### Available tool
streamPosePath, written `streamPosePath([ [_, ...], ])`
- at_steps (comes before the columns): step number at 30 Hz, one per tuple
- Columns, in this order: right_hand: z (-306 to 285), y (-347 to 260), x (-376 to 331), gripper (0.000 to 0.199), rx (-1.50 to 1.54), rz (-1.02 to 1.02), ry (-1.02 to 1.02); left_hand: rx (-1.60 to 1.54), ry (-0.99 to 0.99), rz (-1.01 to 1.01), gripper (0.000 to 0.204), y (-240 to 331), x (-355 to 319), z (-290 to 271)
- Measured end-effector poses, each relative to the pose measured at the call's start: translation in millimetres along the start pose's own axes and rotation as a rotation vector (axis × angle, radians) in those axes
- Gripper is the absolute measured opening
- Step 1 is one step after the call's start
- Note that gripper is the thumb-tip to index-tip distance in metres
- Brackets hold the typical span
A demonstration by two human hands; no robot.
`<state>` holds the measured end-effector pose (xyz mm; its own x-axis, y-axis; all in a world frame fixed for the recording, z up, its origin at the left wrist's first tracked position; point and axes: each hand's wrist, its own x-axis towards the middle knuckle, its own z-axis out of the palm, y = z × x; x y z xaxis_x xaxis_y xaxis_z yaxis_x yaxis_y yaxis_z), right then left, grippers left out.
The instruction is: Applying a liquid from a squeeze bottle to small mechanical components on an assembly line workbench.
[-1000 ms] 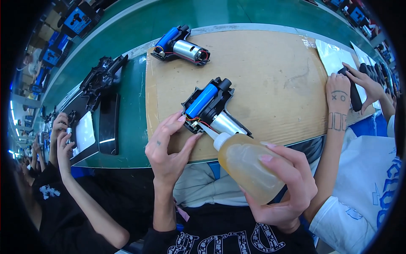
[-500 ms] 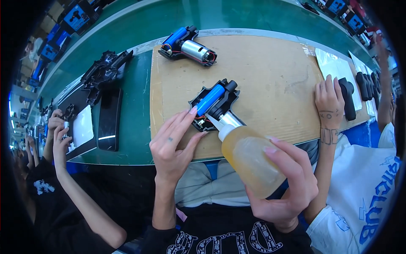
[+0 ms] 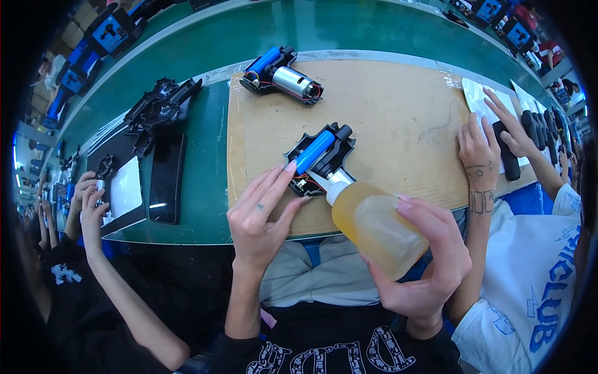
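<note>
**Oiling nozzle now at the near end of the housing**

Starting at the far left, a co-worker's hands (image 3: 87, 199) work beside a white card (image 3: 126, 187), with a dark phone-like slab (image 3: 167, 177) and a black plastic shell (image 3: 159, 109) lying on the green belt (image 3: 205, 187). On the brown board (image 3: 398, 118), the left hand (image 3: 261, 215) lies open, its fingertips (image 3: 290, 167) steadying the black housing with the blue cell (image 3: 321, 156); it grips nothing. A second unit with a silver motor (image 3: 283, 73) sits farther back. The right hand (image 3: 423, 255) is wrapped around an amber squeeze bottle (image 3: 377, 227), tilted so its white nozzle (image 3: 324, 182) points into the housing's near corner. Compared with a second ago the housing sits a little straighter under the fingers and the nozzle tip has closed in; whether it actually touches the red wiring is hard to make out. That suggests oil is being placed right now. At right, another person's tattooed hand (image 3: 479, 156) rests on the board's edge.
</note>
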<state>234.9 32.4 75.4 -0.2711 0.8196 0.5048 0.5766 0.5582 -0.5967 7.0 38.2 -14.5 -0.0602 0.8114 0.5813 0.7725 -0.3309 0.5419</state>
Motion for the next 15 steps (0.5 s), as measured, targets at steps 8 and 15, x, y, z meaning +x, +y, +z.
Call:
streamPosePath([
  [8, 11.6, 34.5, -18.3, 0.070, 0.130, 0.058, 0.098, 0.016, -0.011, -0.031, 0.056, 3.6, -2.5, -1.2],
  [15, 35.8, 54.1, -30.5, 0.074, 0.454, 0.324, 0.281, 0.251, -0.061, 0.111, 0.057, 38.0, 1.6, -12.9],
])
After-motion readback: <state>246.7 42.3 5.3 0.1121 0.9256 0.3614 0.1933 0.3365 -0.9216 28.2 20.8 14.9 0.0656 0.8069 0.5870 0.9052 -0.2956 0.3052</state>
